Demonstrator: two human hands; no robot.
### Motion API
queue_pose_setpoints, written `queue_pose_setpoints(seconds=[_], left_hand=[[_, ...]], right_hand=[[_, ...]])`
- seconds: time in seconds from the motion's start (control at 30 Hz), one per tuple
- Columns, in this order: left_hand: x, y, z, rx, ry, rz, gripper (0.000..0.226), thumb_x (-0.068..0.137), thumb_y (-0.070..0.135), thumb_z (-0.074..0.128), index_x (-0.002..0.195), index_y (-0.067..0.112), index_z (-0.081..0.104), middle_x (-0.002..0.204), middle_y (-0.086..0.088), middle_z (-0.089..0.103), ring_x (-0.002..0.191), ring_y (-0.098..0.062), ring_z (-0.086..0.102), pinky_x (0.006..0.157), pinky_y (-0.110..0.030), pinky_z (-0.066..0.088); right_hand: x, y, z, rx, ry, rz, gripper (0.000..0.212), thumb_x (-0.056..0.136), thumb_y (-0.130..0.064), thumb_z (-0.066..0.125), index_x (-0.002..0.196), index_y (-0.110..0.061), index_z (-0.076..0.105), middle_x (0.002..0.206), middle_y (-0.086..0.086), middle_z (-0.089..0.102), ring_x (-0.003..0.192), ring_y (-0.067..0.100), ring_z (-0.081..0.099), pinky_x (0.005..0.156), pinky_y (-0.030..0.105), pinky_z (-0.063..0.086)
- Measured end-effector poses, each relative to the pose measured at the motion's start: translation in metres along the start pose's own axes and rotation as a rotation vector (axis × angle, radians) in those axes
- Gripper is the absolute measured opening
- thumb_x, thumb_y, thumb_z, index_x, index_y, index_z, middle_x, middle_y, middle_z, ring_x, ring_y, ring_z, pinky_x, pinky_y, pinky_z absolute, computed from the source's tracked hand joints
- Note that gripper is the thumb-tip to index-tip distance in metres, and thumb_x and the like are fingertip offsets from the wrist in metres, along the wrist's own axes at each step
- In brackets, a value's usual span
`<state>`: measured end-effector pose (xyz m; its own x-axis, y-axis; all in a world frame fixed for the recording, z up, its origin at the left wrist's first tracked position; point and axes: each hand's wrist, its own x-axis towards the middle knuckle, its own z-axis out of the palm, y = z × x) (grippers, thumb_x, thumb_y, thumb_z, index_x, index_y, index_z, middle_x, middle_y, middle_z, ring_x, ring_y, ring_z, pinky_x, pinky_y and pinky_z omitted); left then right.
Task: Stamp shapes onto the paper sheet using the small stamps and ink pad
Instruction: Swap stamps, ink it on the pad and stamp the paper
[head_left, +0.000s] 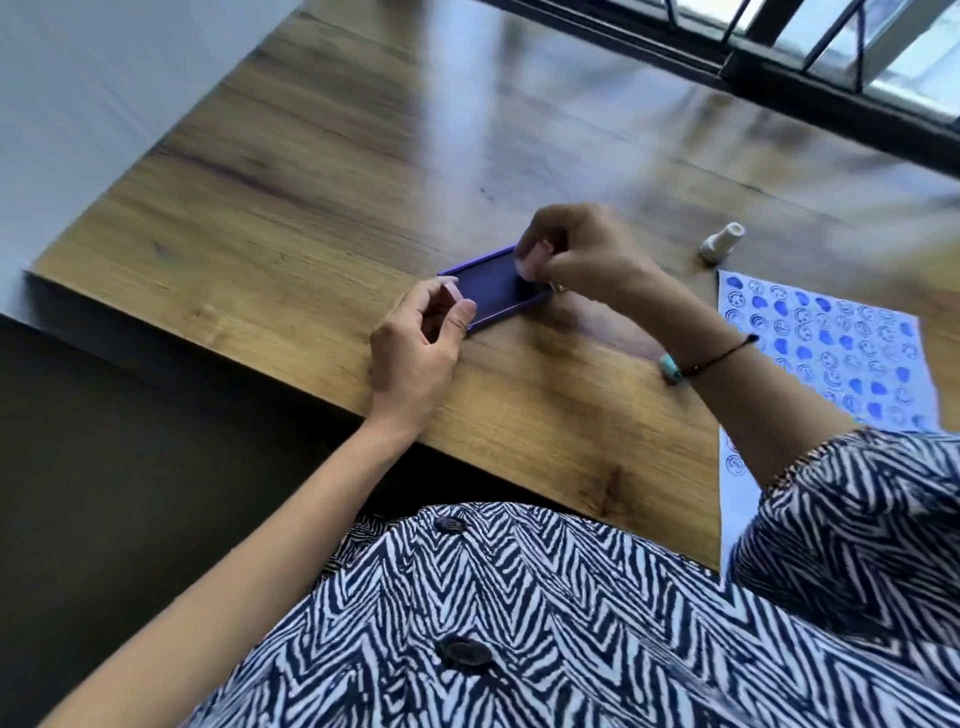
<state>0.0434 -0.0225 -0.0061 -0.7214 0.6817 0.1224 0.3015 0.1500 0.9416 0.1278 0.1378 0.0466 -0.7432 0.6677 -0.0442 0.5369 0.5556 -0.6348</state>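
Zebra-print shirt fills the near edge, my arms reach out over it. Left hand sits at the near corner of the ink pad, grip pinching a small pink stamp between thumb and fingers. Right hand is over the pad's far end, grip pinching a second pink stamp with its face down at or on the pad; contact is too blurred to confirm. Pad lies open on the wood tabletop, purple frame, dark centre. Paper is off to my right, well apart from the pad, already dense with blue smileys and solid blobs. White stamp stands alone beyond the paper's far corner.

Step in hand, my read: inking. Next move needs the right stamp lifted straight off, carried across to the paper, face kept level, then pressed into a free gap. Few gaps are visible on the sheet, so placement needs care.
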Motion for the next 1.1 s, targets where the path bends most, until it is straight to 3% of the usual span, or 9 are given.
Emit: queue_pose_setpoints(seconds=[0.17, 0.27, 0.37, 0.5, 0.57, 0.67, 0.77, 0.87, 1.1], left_hand=[[0.0, 0.0, 0.0, 0.027, 0.013, 0.02, 0.016, 0.082, 0.026, 0.06, 0.091, 0.014, 0.064, 0.1, 0.008, 0.063, 0.094, -0.009, 0.06, 0.085, -0.022, 0.045], [-0.001, 0.0, -0.001, 0.047, 0.009, 0.032, 0.019, 0.082, 0.027, 0.06, 0.094, 0.013, 0.065, 0.1, 0.007, 0.062, 0.093, -0.002, 0.055, 0.083, -0.009, 0.04], [-0.002, 0.001, -0.002, 0.044, 0.015, 0.033, 0.021, 0.082, 0.03, 0.058, 0.095, 0.015, 0.064, 0.101, 0.004, 0.064, 0.093, -0.004, 0.057, 0.085, -0.014, 0.042], [-0.013, 0.009, 0.001, 0.03, -0.034, 0.106, 0.027, 0.083, 0.037, 0.057, 0.102, 0.02, 0.063, 0.1, 0.006, 0.063, 0.09, -0.01, 0.061, 0.083, -0.03, 0.049], [-0.023, 0.016, 0.01, 0.018, -0.156, 0.223, 0.029, 0.084, 0.034, 0.057, 0.105, 0.014, 0.062, 0.098, 0.002, 0.063, 0.087, -0.009, 0.06, 0.082, -0.026, 0.048], [-0.039, 0.03, 0.039, -0.007, -0.44, 0.418, 0.036, 0.087, 0.035, 0.054, 0.106, 0.005, 0.061, 0.096, -0.007, 0.066, 0.084, -0.012, 0.06, 0.082, -0.019, 0.046], [-0.057, 0.044, 0.069, -0.052, -0.722, 0.512, 0.042, 0.088, 0.038, 0.051, 0.108, 0.002, 0.06, 0.096, -0.012, 0.068, 0.085, -0.012, 0.059, 0.082, -0.016, 0.044], [-0.073, 0.053, 0.094, -0.025, -0.957, 0.635, 0.037, 0.086, 0.03, 0.054, 0.109, 0.002, 0.059, 0.102, -0.011, 0.068, 0.092, -0.008, 0.057, 0.086, -0.005, 0.036], [-0.08, 0.053, 0.128, 0.068, -1.085, 0.765, 0.04, 0.087, 0.036, 0.047, 0.113, 0.006, 0.057, 0.111, -0.01, 0.066, 0.101, -0.013, 0.053, 0.089, -0.022, 0.039]], right_hand=[[-0.013, -0.005, 0.018, -0.27, 0.013, -0.187, 0.014, 0.071, 0.005, 0.053, 0.076, -0.002, 0.064, 0.085, 0.021, 0.063, 0.071, 0.036, 0.057, 0.058, 0.031, 0.037], [-0.014, -0.006, 0.021, -0.33, 0.012, -0.234, 0.014, 0.073, 0.005, 0.051, 0.079, -0.002, 0.06, 0.088, 0.021, 0.06, 0.072, 0.04, 0.056, 0.058, 0.038, 0.04], [-0.017, -0.003, 0.014, -0.14, 0.046, -0.15, 0.016, 0.073, 0.004, 0.052, 0.077, -0.005, 0.065, 0.08, 0.016, 0.06, 0.071, 0.032, 0.055, 0.059, 0.035, 0.043], [-0.06, -0.005, -0.018, 0.347, 0.331, 0.009, 0.015, 0.075, -0.003, 0.064, 0.074, -0.019, 0.065, 0.071, 0.008, 0.06, 0.067, 0.014, 0.053, 0.061, 0.028, 0.047], [-0.101, 0.004, -0.039, 0.572, 0.46, 0.072, 0.019, 0.076, -0.003, 0.07, 0.075, -0.022, 0.064, 0.07, 0.006, 0.061, 0.069, 0.013, 0.056, 0.065, 0.021, 0.051], [-0.166, 0.038, -0.053, 0.653, 0.68, 0.225, 0.022, 0.077, -0.001, 0.069, 0.077, -0.022, 0.063, 0.058, -0.014, 0.062, 0.062, 0.006, 0.056, 0.061, 0.015, 0.048], [-0.215, 0.071, -0.045, 0.69, 0.832, 0.43, 0.024, 0.078, 0.004, 0.066, 0.077, -0.02, 0.061, 0.052, -0.016, 0.062, 0.056, 0.001, 0.055, 0.057, 0.013, 0.045], [-0.242, 0.085, -0.03, 0.747, 0.971, 0.485, 0.022, 0.078, 0.005, 0.065, 0.078, -0.017, 0.061, 0.053, -0.015, 0.065, 0.054, -0.001, 0.055, 0.058, 0.014, 0.045], [-0.234, 0.081, -0.006, 0.867, 1.269, 0.506, 0.022, 0.08, 0.01, 0.06, 0.078, -0.012, 0.059, 0.054, -0.011, 0.067, 0.052, 0.0, 0.055, 0.053, 0.013, 0.045]])
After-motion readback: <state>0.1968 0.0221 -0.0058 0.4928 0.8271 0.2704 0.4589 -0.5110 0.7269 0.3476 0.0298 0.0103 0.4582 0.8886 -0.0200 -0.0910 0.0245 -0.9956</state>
